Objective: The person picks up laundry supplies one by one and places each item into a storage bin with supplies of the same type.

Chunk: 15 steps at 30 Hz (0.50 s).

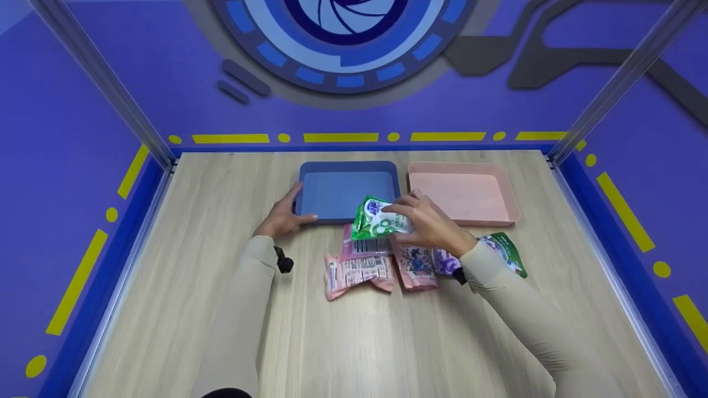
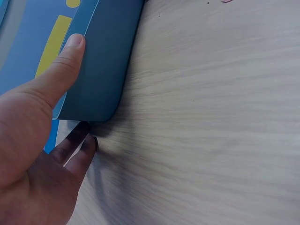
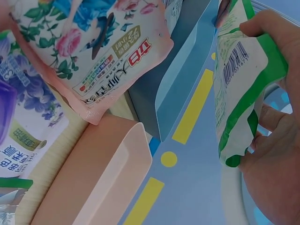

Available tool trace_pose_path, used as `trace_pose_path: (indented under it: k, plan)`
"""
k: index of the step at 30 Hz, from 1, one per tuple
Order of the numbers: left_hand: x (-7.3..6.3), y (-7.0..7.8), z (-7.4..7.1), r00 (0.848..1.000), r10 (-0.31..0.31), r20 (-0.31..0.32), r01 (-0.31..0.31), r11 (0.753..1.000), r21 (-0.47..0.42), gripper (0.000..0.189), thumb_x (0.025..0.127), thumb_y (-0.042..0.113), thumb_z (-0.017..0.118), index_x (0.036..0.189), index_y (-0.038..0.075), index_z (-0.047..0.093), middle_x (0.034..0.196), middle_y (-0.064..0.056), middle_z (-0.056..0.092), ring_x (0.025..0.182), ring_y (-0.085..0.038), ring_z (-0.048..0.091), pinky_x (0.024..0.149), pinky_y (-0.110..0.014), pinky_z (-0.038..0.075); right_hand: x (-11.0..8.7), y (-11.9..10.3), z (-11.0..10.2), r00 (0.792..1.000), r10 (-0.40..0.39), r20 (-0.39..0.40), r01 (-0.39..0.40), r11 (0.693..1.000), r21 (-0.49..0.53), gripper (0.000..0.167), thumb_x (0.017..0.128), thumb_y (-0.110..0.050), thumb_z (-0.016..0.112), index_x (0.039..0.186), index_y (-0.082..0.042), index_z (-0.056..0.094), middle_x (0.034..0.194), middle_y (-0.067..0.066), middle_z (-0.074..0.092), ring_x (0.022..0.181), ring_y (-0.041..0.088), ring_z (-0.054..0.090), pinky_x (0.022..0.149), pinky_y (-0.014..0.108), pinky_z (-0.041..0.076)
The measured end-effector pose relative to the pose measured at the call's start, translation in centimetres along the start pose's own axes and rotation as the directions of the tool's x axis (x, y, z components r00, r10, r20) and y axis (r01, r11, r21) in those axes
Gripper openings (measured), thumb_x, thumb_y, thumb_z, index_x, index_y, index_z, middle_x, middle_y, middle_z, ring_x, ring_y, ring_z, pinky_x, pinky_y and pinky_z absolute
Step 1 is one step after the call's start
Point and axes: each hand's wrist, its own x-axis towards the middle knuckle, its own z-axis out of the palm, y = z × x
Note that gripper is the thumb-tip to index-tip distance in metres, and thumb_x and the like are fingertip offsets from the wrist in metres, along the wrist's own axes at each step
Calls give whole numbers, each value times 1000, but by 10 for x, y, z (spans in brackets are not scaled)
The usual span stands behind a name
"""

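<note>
My left hand (image 1: 280,216) rests at the near left corner of an empty blue tray (image 1: 348,220). In the left wrist view its thumb (image 2: 68,61) lies straight along the tray's wall, the other fingers beside the corner. My right hand (image 1: 426,218) pinches a green and white pouch (image 1: 381,218) above the blue tray's near right corner. The right wrist view has that pouch's barcode side, with the thumb on its edge. Under it lie a pink-purple packet (image 1: 362,247), a pink packet (image 1: 359,275) and a pink floral pouch (image 1: 417,268); the right arm partly hides a purple and green pouch (image 1: 506,251).
To the right of the blue tray stands a pink tray (image 1: 511,199). Both trays sit near the back of a wooden table (image 1: 343,354), which blue-purple panels (image 1: 354,119) enclose at the back and sides. A purple floral pouch (image 3: 28,93) shows in the right wrist view.
</note>
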Motion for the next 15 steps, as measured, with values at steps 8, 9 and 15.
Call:
trace_pose_path:
  k: [8, 9, 15]
  plan:
    - [0, 1, -1, 1000, -2, -3, 2, 1000, 5, 106, 90, 33, 81, 167, 18, 10, 173, -4, 3, 158, -29, 7, 127, -48, 15, 2, -1, -1, 1000, 19, 8, -19, 1000, -7, 61, 79, -31, 88, 135, -24, 68, 129, 9, 64, 113, 27, 51, 94, 48, 51]
    - [0, 1, -1, 1000, -1, -4, 1, 1000, 2, 106, 90, 34, 81, 167, 18, 10, 173, -4, 3, 158, -29, 7, 127, -47, 15, 2, -1, -1, 1000, 22, 9, -22, 1000, -9, 61, 79, -31, 88, 135, -24, 68, 129, 9, 64, 113, 27, 50, 94, 48, 51]
    - [1, 0, 0, 1000, 11, -4, -11, 1000, -9, 106, 90, 32, 82, 167, 18, 10, 173, -3, 3, 158, -29, 8, 127, -46, 16, 2, -1, -1, 1000, 28, 13, -28, 1000, -5, 60, 79, -32, 88, 135, -25, 68, 130, 9, 64, 114, 28, 50, 96, 50, 50]
